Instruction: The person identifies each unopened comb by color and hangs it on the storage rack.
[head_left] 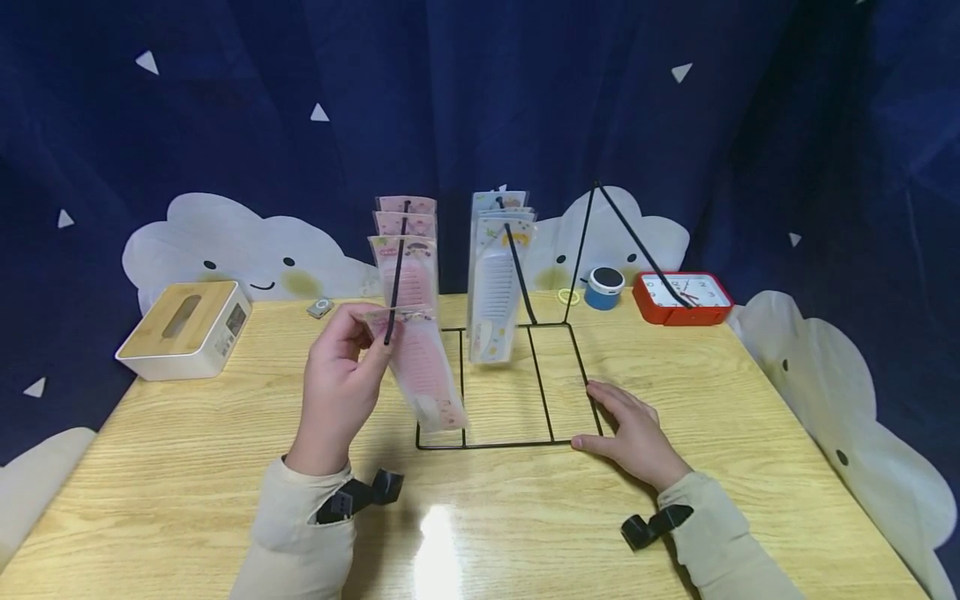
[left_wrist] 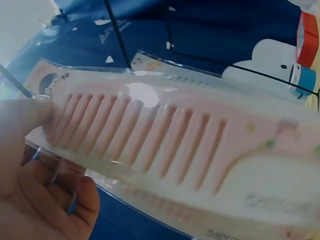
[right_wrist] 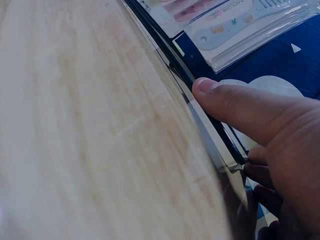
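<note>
My left hand (head_left: 341, 375) pinches the upper end of a pink comb in a clear packet (head_left: 426, 367), right at the tip of a black hook (head_left: 396, 287). In the left wrist view the packaged comb (left_wrist: 145, 130) spans most of the picture, thumb on its top end. Several more pink comb packets (head_left: 408, 271) hang behind it on the same hook. Blue comb packets (head_left: 492, 292) hang from a second hook. My right hand (head_left: 633, 429) rests at the front right corner of the black wire rack (head_left: 510, 444), its thumb (right_wrist: 220, 95) touching the front bar.
A third, bare hook (head_left: 637, 237) slants forward at the right. Behind the rack are a blue speaker (head_left: 603, 292), a yellow ring (head_left: 567, 297) and a red clock (head_left: 684, 300). A tissue box (head_left: 183, 333) and a small silver device (head_left: 320, 307) lie left on the wooden table (head_left: 187, 467).
</note>
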